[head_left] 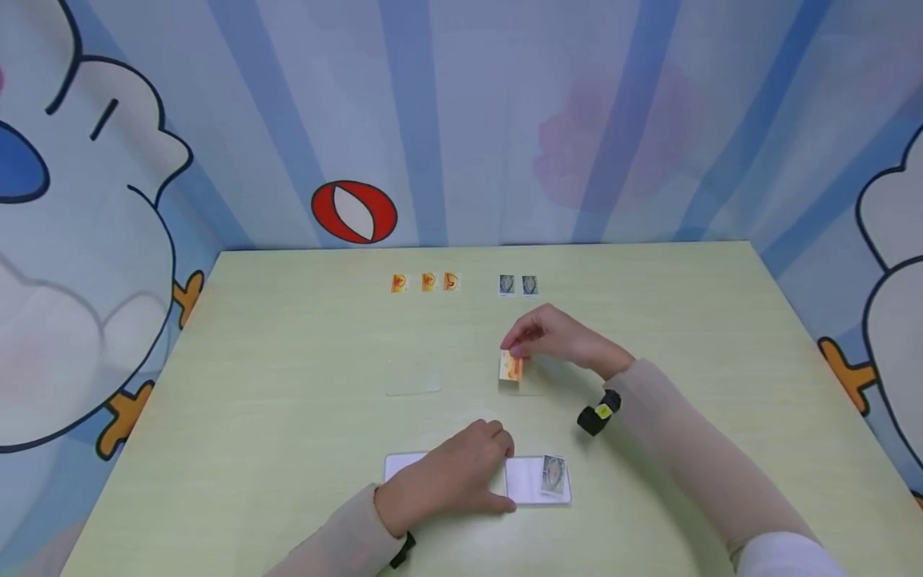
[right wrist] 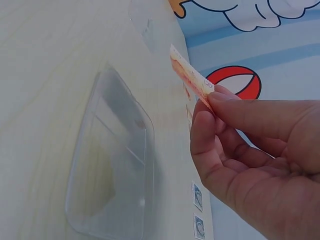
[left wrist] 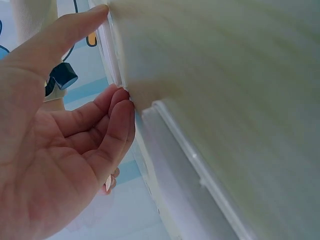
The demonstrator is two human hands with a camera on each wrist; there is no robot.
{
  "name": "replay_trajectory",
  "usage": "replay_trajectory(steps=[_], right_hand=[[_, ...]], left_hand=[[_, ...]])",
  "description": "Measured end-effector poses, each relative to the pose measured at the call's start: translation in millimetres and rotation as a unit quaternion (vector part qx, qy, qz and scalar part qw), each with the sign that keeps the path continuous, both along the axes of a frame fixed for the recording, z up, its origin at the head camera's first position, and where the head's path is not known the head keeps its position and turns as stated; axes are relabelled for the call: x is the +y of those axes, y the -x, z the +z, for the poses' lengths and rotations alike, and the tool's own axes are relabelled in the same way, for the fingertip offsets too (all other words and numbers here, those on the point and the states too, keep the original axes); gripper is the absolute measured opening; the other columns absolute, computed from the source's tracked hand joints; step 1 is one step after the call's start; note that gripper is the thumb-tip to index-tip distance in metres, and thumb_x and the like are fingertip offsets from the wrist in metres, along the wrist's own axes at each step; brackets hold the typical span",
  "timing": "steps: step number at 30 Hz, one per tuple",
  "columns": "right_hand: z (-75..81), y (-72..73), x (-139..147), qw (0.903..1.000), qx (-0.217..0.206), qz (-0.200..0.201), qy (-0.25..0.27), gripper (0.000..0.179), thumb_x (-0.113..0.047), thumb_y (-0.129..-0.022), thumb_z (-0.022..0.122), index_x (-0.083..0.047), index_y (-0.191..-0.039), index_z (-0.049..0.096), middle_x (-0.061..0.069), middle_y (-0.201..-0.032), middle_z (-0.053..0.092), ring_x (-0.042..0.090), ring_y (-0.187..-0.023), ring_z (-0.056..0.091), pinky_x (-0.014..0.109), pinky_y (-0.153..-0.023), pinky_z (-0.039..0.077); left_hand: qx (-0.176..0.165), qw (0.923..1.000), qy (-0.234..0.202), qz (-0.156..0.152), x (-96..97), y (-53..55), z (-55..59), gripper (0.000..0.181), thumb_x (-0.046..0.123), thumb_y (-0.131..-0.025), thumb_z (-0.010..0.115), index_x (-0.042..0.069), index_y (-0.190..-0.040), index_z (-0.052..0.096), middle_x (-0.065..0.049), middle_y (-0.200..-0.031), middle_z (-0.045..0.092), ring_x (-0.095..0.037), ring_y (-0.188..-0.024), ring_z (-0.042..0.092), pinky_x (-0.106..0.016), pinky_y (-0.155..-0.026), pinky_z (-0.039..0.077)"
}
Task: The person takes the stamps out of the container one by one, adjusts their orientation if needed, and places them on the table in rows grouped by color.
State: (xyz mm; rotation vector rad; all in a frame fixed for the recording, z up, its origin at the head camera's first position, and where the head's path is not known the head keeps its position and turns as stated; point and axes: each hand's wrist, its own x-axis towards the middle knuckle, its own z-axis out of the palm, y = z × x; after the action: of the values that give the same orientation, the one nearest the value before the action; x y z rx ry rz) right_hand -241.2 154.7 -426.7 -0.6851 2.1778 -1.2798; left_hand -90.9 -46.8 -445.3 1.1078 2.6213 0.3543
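Note:
Between thumb and fingertips my right hand (head_left: 558, 340) pinches an orange and white postage stamp (head_left: 510, 367) with perforated edges. It is held tilted over the right clear plastic tray (right wrist: 110, 150), which lies on the table. My left hand (head_left: 461, 469) spans the left end of the right white tray (head_left: 526, 481), thumb at the near edge and fingers at the far edge. A grey stamp (head_left: 554, 474) lies at that tray's right end. The left white tray (head_left: 400, 462) is mostly hidden under the left hand and wrist.
On the far part of the table (head_left: 252, 361), three orange stamps (head_left: 429, 282) form a row, with two dark grey stamps (head_left: 518, 285) to their right. Another clear tray (head_left: 413, 378) lies left of the right hand. A printed backdrop (head_left: 476, 120) stands behind the table.

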Motion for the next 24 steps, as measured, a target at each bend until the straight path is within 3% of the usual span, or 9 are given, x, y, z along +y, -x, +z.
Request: replay_trajectory(steps=[10, 24], right_hand=[[-1.8, 11.3, -4, 1.0000, -0.001, -0.004, 0.001, 0.014, 0.001, -0.093, 0.067, 0.004, -0.105, 0.073, 0.010, -0.098, 0.072, 0.021, -0.082, 0.066, 0.047, -0.081, 0.054], [-4.3, 26.5, -7, 0.9998, 0.006, -0.017, -0.008, 0.014, 0.001, -0.092, 0.068, 0.003, -0.105, 0.074, 0.009, -0.099, 0.071, 0.020, -0.085, 0.065, 0.043, -0.082, 0.053]], left_hand=[[0.002, 1.0000, 0.006, 0.001, 0.2, -0.9, 1.6, 0.055, 0.048, -0.076, 0.083, 0.008, -0.107, 0.063, 0.002, -0.097, 0.055, -0.011, -0.085, 0.046, -0.020, -0.078, 0.043], [0.005, 0.9999, 0.008, 0.005, -0.5, -0.7, -1.0, 0.056, 0.050, -0.076, 0.083, 0.009, -0.108, 0.063, 0.003, -0.097, 0.055, -0.010, -0.087, 0.047, -0.020, -0.079, 0.044]])
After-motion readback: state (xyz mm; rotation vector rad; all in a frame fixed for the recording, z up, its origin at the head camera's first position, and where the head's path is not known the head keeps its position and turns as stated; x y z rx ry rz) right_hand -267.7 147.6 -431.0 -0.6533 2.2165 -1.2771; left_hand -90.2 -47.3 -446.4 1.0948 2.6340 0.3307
